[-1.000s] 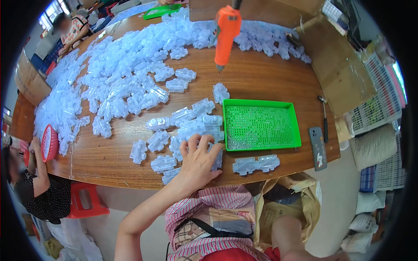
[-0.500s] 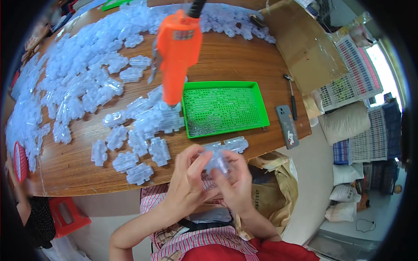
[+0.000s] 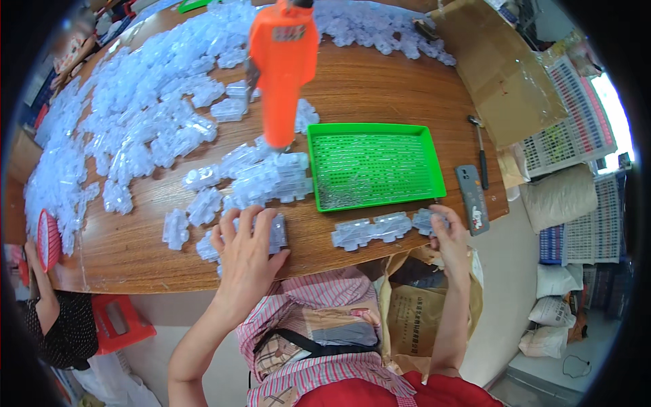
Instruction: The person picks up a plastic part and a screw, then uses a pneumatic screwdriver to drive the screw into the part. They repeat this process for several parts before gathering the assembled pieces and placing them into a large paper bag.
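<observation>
Pinched between thumb and fingers of my right hand (image 3: 453,236) is a clear plastic piece (image 3: 423,221), at the right end of a short row near the table's front edge. Two similar clear pieces (image 3: 371,230) make up the rest of that row. My left hand (image 3: 245,249) reaches over the loose pieces at the front, fingers bent and spread. Its fingers lie against a clear piece (image 3: 278,233), partly hidden beneath them. Behind the row lies a green perforated tray (image 3: 434,163) with many thin metal pins in it. An orange electric screwdriver (image 3: 281,74) hangs above the table.
A great heap of clear plastic pieces (image 3: 142,102) covers the table's left and back. Right of the tray lie a phone (image 3: 470,197) and a hammer (image 3: 481,152). A cardboard sheet (image 3: 495,74) stands behind them. A paper sack (image 3: 413,319) opens below the table edge. Another person's arm (image 3: 42,275) shows at left.
My hands have parted. The right carried a clear piece to the row's end; the left moved left onto the loose pieces. The row now holds more pieces, and the view shifted slightly.
</observation>
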The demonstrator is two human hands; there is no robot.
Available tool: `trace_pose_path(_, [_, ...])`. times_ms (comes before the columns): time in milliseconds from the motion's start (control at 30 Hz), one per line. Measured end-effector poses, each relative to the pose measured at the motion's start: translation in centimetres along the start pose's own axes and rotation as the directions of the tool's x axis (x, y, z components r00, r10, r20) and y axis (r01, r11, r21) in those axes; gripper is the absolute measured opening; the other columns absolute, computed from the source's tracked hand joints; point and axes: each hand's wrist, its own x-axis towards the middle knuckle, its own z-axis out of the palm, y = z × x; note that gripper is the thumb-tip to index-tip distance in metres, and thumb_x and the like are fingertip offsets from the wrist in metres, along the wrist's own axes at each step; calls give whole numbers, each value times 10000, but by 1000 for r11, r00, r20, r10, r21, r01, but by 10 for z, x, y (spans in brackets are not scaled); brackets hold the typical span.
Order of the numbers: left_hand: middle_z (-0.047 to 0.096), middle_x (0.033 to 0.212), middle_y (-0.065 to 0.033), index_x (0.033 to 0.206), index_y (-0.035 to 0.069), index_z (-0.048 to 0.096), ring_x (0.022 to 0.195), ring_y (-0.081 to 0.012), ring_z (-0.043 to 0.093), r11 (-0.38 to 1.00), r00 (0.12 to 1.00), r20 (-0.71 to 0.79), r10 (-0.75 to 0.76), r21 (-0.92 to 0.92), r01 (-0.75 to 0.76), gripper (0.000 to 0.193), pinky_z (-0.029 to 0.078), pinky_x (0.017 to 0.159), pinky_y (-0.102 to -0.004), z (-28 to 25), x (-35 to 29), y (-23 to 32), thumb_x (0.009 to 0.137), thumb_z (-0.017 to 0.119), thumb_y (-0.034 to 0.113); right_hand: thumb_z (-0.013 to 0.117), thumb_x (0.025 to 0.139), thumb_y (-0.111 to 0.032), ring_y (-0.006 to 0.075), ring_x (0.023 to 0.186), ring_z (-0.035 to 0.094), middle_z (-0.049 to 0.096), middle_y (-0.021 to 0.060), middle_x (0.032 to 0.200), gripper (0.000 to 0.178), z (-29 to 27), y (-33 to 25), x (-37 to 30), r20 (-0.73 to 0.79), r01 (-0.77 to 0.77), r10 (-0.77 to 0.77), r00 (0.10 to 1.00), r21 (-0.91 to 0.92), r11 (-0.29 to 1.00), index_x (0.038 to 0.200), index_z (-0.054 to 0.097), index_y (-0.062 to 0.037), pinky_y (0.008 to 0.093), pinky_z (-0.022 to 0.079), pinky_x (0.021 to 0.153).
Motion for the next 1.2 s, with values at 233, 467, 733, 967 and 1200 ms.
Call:
trace_pose_path(233, [579,1116,-101,1231,70,499,1139,-295,486,989,995,-99,32,-141,-46,606,300,987,-459,7,1,-8,699,773,170,746,846,-250,147,775,568,535,71,1022,440,10,-8,8,-106,88,-115,988,-229,969,1183,559,-36,262,488,628])
trace_pose_path(467, [597,1173,-105,1245,54,458,1113,-234,542,868,995,-98,-23,-495,-29,667,377,958,-390,8,2,-6,675,797,120,602,950,-215,251,972,559,525,121,1058,193,11,-6,7,-79,299,-379,922,-475,828,1076,714,-123,332,468,844])
trace_pose_path(733, [536,1258,-128,1372,79,327,1137,-194,548,22,946,320,50,-947,319,697,470,942,-318,0,13,16,783,693,2,620,924,-364,406,986,579,461,186,1158,483,26,-15,-5,-128,182,-280,951,-500,847,1264,455,-64,466,492,817])
trace_pose_path(967, [542,1299,-153,1394,51,304,1116,-204,581,-116,784,500,369,-812,572,619,471,975,-325,17,18,59,885,656,23,589,952,-244,124,703,512,505,84,1005,406,26,-40,-48,-111,415,-468,877,-317,853,1279,480,-30,265,435,648])
trace_pose_path(1200, [577,1246,-178,1401,33,262,1024,-171,611,83,803,410,432,-905,417,588,491,905,-291,44,29,109,948,624,134,520,1009,-286,60,683,520,587,32,925,335,24,-53,-64,221,-104,-10,975,498,861,1234,538,-39,205,436,579])
